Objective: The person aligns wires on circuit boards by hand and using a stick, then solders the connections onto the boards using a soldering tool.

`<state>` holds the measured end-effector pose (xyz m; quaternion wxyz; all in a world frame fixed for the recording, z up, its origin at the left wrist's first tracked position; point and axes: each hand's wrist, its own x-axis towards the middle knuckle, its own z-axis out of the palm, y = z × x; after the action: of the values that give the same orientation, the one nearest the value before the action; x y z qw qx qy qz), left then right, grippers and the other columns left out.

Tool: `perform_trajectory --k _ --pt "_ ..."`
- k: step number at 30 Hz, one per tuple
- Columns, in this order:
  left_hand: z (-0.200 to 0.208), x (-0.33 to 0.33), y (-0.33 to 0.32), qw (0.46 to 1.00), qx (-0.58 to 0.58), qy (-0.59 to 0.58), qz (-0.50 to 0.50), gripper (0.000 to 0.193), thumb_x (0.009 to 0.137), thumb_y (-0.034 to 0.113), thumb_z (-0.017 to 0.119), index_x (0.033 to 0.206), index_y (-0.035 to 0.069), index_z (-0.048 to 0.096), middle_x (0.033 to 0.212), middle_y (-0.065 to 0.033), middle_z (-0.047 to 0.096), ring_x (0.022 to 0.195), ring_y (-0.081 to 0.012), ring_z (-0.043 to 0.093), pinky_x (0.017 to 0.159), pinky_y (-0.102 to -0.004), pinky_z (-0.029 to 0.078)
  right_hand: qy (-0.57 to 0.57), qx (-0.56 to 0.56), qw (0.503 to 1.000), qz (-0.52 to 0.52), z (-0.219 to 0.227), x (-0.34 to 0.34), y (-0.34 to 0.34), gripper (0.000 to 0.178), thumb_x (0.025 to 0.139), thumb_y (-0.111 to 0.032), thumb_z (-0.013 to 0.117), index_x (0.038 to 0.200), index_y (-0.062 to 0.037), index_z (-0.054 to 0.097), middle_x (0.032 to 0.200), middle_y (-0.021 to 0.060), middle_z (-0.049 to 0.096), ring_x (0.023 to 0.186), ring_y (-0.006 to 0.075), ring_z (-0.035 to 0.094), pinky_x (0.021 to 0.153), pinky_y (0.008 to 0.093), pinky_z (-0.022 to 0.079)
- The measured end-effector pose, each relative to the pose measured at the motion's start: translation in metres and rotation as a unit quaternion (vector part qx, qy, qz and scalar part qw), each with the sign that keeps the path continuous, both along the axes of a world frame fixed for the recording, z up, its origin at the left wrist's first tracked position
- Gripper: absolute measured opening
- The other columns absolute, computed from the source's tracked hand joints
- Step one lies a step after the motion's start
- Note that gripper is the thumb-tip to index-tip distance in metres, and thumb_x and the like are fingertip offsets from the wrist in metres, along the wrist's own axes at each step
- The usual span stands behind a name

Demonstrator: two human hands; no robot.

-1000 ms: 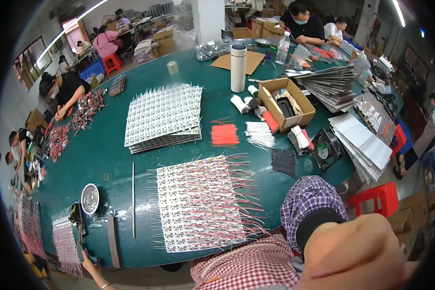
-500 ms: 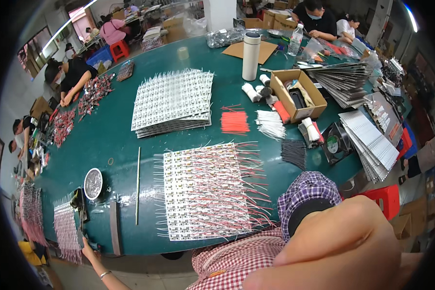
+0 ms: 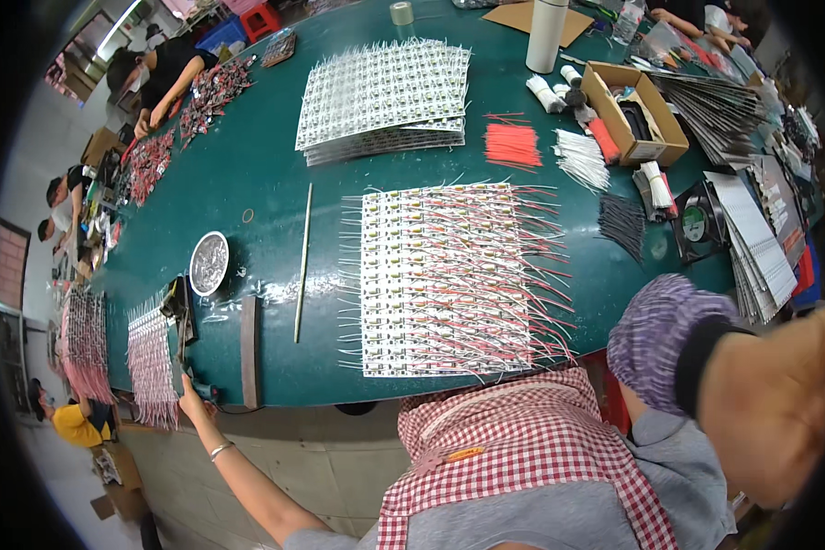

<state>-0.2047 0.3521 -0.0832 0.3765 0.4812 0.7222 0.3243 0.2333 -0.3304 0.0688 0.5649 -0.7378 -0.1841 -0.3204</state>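
At the table's near left edge, my left hand (image 3: 193,400), a bracelet on its wrist, is closed at a narrow, dark, tool-like thing. What its fingers grip is too small to make out. Just beside it lies a small circuit-board panel (image 3: 148,353) with pinkish wires. My right hand (image 3: 768,417) is raised close to the camera at the lower right, smeared by motion, its fingers unclear; a purple checked sleeve (image 3: 653,332) covers that forearm. Before me lies a large white circuit-board panel (image 3: 376,284), red and white wires fanning out to its right.
Behind it stand stacked white panels (image 3: 385,101). Red wires (image 3: 511,145), white wires (image 3: 581,159) and black wires (image 3: 621,227) lie right, by a cardboard box (image 3: 662,151). A bowl (image 3: 209,263), thin rod (image 3: 303,266) and dark bar (image 3: 250,353) lie left. A co-worker (image 3: 160,87) works far left.
The view has shifted, so the table sits higher and more of my apron and left forearm shows. My right hand has moved toward the right edge. My left hand stays by the small panel.
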Motion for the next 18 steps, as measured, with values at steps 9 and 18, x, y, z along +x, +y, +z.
perform_trajectory --k 9,18 --pt "-0.004 -0.012 0.013 0.984 0.037 0.158 -0.074 0.072 0.089 0.068 0.06 0.07 -0.001 0.058 0.054 -0.0083 0.049 0.038 -0.0209 0.047 0.035 -0.0351 0.035 0.065 -0.034 0.996 -0.06 -0.026 0.032 -0.055 0.017 0.092 -0.013 0.064 0.103 -0.004 0.055 0.096 0.0101 0.058 0.076 0.0212 0.052 0.072 0.0374 0.045" --pt "0.044 0.028 -0.045 0.861 0.052 0.49 -0.126 0.082 0.099 0.066 0.032 0.108 -0.006 0.07 0.108 -0.0294 0.069 0.105 -0.0453 0.065 0.088 -0.0539 0.049 0.073 -0.033 0.995 -0.056 -0.043 0.039 -0.057 0.017 0.092 -0.013 0.063 0.104 -0.0036 0.056 0.098 0.0104 0.059 0.079 0.0219 0.053 0.074 0.0375 0.045"
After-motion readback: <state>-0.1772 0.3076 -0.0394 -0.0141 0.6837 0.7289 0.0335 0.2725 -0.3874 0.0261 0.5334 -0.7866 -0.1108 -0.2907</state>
